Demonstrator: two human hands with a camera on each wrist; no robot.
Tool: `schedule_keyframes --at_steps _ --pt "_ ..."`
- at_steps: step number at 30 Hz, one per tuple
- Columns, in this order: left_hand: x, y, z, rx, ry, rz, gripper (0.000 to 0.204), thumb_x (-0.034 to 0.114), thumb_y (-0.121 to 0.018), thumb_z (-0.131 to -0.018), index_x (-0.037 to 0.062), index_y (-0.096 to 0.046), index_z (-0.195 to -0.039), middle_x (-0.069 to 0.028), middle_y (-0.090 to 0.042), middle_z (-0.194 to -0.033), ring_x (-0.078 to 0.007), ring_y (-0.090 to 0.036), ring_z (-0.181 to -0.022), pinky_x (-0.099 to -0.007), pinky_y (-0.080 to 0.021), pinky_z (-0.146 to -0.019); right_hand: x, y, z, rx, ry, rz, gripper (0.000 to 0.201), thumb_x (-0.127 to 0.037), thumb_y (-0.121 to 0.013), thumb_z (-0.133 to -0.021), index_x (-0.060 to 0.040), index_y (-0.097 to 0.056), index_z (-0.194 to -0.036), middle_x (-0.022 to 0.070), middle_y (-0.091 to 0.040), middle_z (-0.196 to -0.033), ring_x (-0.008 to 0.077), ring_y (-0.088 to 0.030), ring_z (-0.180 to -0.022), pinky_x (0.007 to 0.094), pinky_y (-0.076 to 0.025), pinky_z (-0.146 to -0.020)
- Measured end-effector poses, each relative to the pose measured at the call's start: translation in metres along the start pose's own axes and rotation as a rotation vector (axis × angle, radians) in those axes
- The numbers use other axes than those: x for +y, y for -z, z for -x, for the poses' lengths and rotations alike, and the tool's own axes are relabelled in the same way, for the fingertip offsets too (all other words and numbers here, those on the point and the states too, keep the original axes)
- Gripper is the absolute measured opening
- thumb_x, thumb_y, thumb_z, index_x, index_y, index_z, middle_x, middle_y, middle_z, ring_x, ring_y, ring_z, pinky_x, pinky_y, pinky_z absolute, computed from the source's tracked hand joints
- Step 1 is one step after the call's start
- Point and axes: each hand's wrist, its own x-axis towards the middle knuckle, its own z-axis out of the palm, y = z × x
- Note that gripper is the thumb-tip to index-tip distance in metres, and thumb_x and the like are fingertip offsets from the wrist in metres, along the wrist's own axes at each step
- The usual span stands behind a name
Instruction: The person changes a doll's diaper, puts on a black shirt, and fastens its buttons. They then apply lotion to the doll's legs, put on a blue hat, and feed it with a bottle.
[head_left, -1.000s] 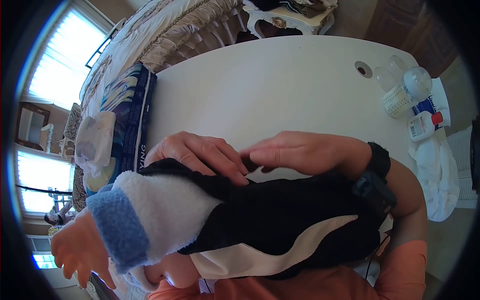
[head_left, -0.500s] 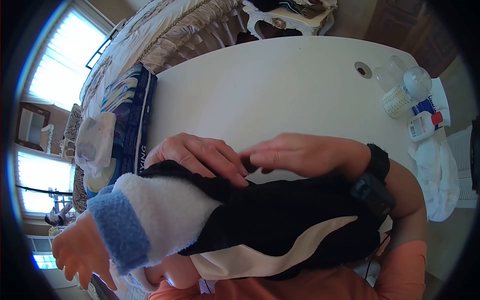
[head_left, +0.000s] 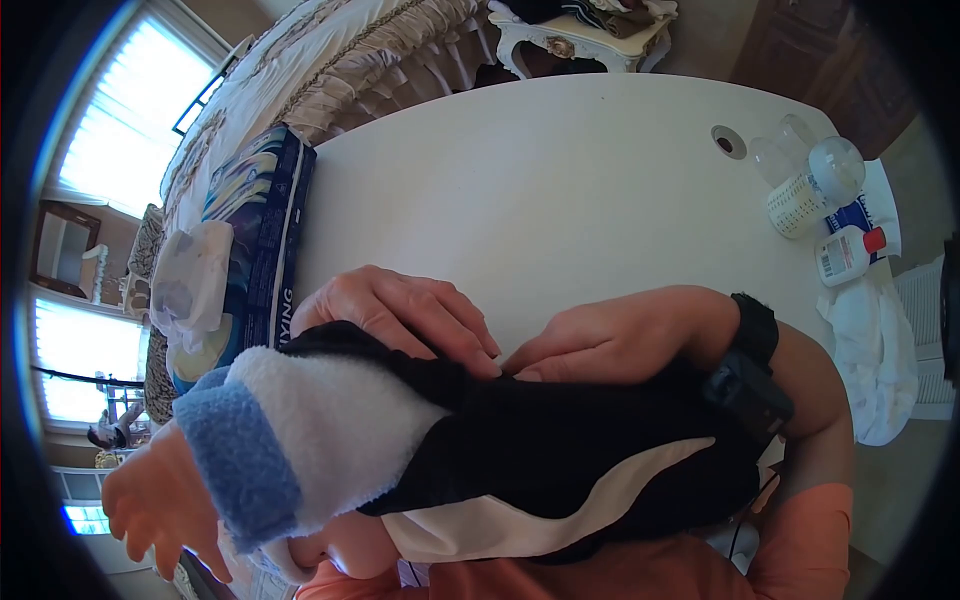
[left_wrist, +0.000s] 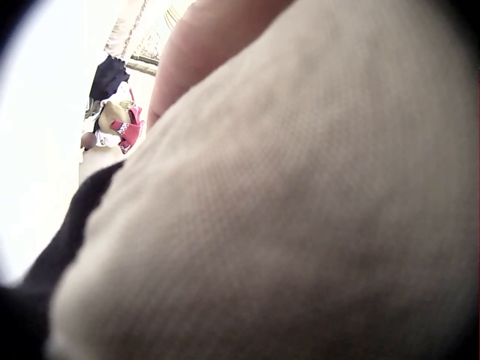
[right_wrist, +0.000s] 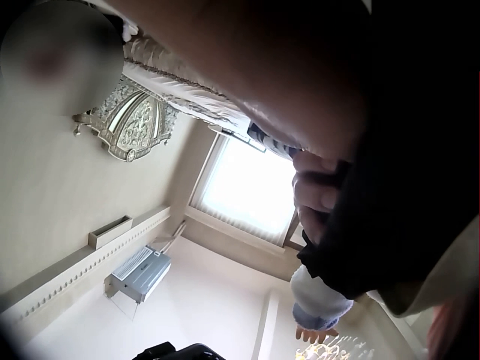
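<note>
A doll (head_left: 160, 495) in a white fleece sleeve (head_left: 330, 425) with a blue cuff (head_left: 238, 455) lies against the person's chest, partly covered by black cloth (head_left: 570, 425) with a beige strip (head_left: 560, 528). The left hand (head_left: 395, 312) bends over the cloth's upper edge and holds it. Beside it, the right hand (head_left: 625, 335) pinches the same edge between thumb and forefinger, the fingertips of both hands nearly meeting. In the right wrist view, curled fingers (right_wrist: 315, 195) rest at the black cloth (right_wrist: 420, 165). Blurred skin fills most of the left wrist view.
On the white table (head_left: 480, 180), a blue package (head_left: 265, 240) and a wipes pack (head_left: 190, 275) stand at the left. Bottles (head_left: 797, 203), a red-capped container (head_left: 842, 255) and white cloth (head_left: 875, 350) lie at the right edge. A bed (head_left: 350, 60) stands beyond.
The right hand has come down from just above the black cloth onto its edge, its thumb and forefinger now closed there. The left hand and the doll have stayed nearly still.
</note>
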Motion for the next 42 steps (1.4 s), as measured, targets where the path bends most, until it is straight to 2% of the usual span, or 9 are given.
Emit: schedule_keyframes --at_steps 6,13,19,25,32,34,38,40,42 --pt "-0.002 -0.002 0.001 0.043 -0.016 0.013 0.031 0.021 -0.064 -0.076 0.0066 -0.058 -0.103 -0.0242 -0.057 -0.100 -0.0388 -0.054 -0.095 -0.0451 -0.035 -0.091 0.013 -0.003 -0.002 0.254 -0.062 -0.233 0.041 -0.026 -0.036 -0.092 0.0035 -0.044 -0.119 0.0145 -0.055 -0.104 0.0206 -0.052 -0.092 0.0275 -0.037 -0.087" --pt "0.000 -0.002 0.000 0.010 -0.008 -0.009 0.031 0.020 -0.064 -0.076 0.0064 -0.058 -0.103 -0.0245 -0.057 -0.099 -0.0388 -0.054 -0.095 -0.0451 -0.035 -0.090 -0.002 -0.003 0.000 -0.097 -0.019 -0.001 0.041 -0.026 -0.036 -0.093 0.0042 -0.044 -0.118 0.0168 -0.055 -0.103 0.0193 -0.052 -0.094 0.0279 -0.038 -0.085" --pt "-0.002 -0.001 0.000 0.034 -0.011 0.038 0.030 0.020 -0.064 -0.076 0.0061 -0.058 -0.102 -0.0250 -0.057 -0.100 -0.0394 -0.054 -0.094 -0.0465 -0.036 -0.089 0.005 -0.007 -0.001 0.263 -0.034 -0.207 0.039 -0.026 -0.036 -0.092 0.0045 -0.047 -0.115 0.0166 -0.057 -0.101 0.0216 -0.053 -0.094 0.0281 -0.038 -0.084" --pt "-0.001 -0.001 0.000 0.012 -0.023 -0.004 0.031 0.021 -0.065 -0.075 0.0056 -0.058 -0.102 -0.0251 -0.057 -0.100 -0.0395 -0.054 -0.094 -0.0463 -0.037 -0.087 0.001 -0.005 -0.002 -0.052 -0.008 0.066 0.041 -0.027 -0.037 -0.092 0.0043 -0.045 -0.117 0.0149 -0.056 -0.104 0.0179 -0.052 -0.096 0.0273 -0.039 -0.084" --pt "-0.001 -0.001 0.000 0.034 -0.006 0.012 0.030 0.020 -0.065 -0.075 0.0060 -0.059 -0.101 -0.0245 -0.057 -0.100 -0.0392 -0.054 -0.094 -0.0460 -0.037 -0.088 0.012 -0.007 -0.005 0.393 0.012 -0.188 0.046 -0.036 -0.038 -0.091 0.0035 -0.050 -0.112 0.0153 -0.056 -0.104 0.0237 -0.052 -0.096 0.0320 -0.038 -0.084" --pt "0.000 0.000 -0.001 0.011 0.002 0.021 0.030 0.020 -0.065 -0.075 0.0060 -0.059 -0.101 -0.0244 -0.057 -0.100 -0.0392 -0.054 -0.094 -0.0457 -0.037 -0.088 0.001 -0.004 0.000 0.047 0.006 0.016 0.045 -0.035 -0.037 -0.091 0.0032 -0.051 -0.110 0.0142 -0.057 -0.102 0.0233 -0.052 -0.094 0.0318 -0.038 -0.084" --pt "0.002 0.000 0.000 -0.002 -0.006 -0.012 0.031 0.020 -0.065 -0.075 0.0060 -0.059 -0.102 -0.0242 -0.057 -0.100 -0.0389 -0.054 -0.095 -0.0452 -0.036 -0.090 0.000 -0.003 -0.002 -0.075 -0.033 0.050 0.042 -0.028 -0.037 -0.092 0.0052 -0.046 -0.116 0.0136 -0.056 -0.104 0.0189 -0.052 -0.095 0.0283 -0.038 -0.085" --pt "0.002 -0.001 0.000 0.013 0.004 -0.007 0.031 0.020 -0.065 -0.075 0.0060 -0.059 -0.102 -0.0242 -0.057 -0.100 -0.0388 -0.054 -0.095 -0.0451 -0.036 -0.090 0.008 -0.006 -0.003 0.237 -0.032 -0.239 0.043 -0.034 -0.037 -0.091 0.0022 -0.054 -0.106 0.0144 -0.058 -0.098 0.0227 -0.052 -0.092 0.0317 -0.038 -0.084" --pt "0.001 -0.002 0.000 0.031 -0.001 0.011 0.031 0.020 -0.065 -0.075 0.0060 -0.058 -0.102 -0.0241 -0.057 -0.100 -0.0384 -0.054 -0.095 -0.0447 -0.035 -0.091 0.012 -0.007 -0.004 0.282 0.001 -0.252 0.042 -0.034 -0.037 -0.091 0.0018 -0.053 -0.108 0.0149 -0.058 -0.098 0.0223 -0.052 -0.093 0.0309 -0.037 -0.084"
